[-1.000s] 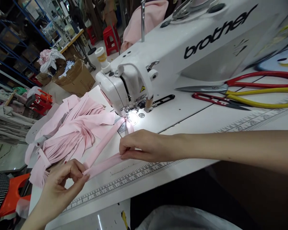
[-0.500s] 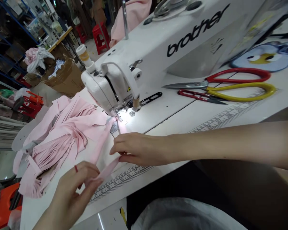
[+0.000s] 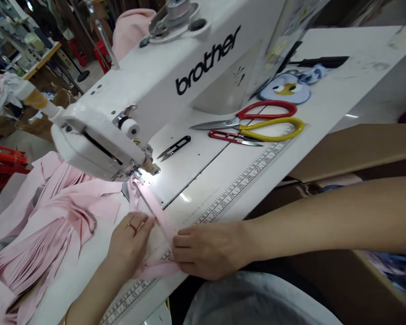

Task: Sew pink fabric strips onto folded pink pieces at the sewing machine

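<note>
"Nearer to the sewing machine's (image 3: 128, 90) stitching end the left hand (image 3: 130, 241) has come, while the right hand (image 3: 209, 250) has shifted toward the table's (image 3: 325, 90) near edge. How do they hold?"

"Right one is closed on the pink strip (image 3: 159, 214), fingers curled. Left one has its fingertips drawn together; whether they pinch cloth, one cannot tell."

"And the strip?"

"It runs from the machine to the right hand, then apparently back left, near the edge. Probably this change means its loose length is being arranged."
</note>
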The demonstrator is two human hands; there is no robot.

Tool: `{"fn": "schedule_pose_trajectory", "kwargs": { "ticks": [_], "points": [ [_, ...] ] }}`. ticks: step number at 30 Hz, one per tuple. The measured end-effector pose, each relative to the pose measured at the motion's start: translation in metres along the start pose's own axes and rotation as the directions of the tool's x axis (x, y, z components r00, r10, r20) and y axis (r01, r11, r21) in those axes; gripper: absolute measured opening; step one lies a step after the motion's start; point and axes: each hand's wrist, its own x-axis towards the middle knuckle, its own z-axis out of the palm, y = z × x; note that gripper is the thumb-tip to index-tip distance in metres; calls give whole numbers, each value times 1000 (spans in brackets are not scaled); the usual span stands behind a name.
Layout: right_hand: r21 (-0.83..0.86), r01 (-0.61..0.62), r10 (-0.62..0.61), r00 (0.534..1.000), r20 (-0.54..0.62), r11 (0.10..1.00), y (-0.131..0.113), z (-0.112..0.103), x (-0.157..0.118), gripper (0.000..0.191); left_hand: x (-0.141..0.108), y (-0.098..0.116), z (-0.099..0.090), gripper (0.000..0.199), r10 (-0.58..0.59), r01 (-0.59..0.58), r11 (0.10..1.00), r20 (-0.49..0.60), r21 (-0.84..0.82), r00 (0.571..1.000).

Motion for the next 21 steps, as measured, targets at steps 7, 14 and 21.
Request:
{"fn": "schedule_pose_trajectory", "kwargs": {
  "ticks": [7,14,21],
  "points": [
    [-20,38,-41,983,-180,999,7,-2,-8,17,15,-19,35,23,117,-97,983,-127,154,985],
    [11,63,-59,974,-220,998,11,-8,-11,13,5,-7,38,33,-42,44,998,-48,53,998],
    [30,124,-118,979,-166,992,21,-10,-8,14,7,-12,42,33,-96,101,992,-64,81,993]
  ]
}}
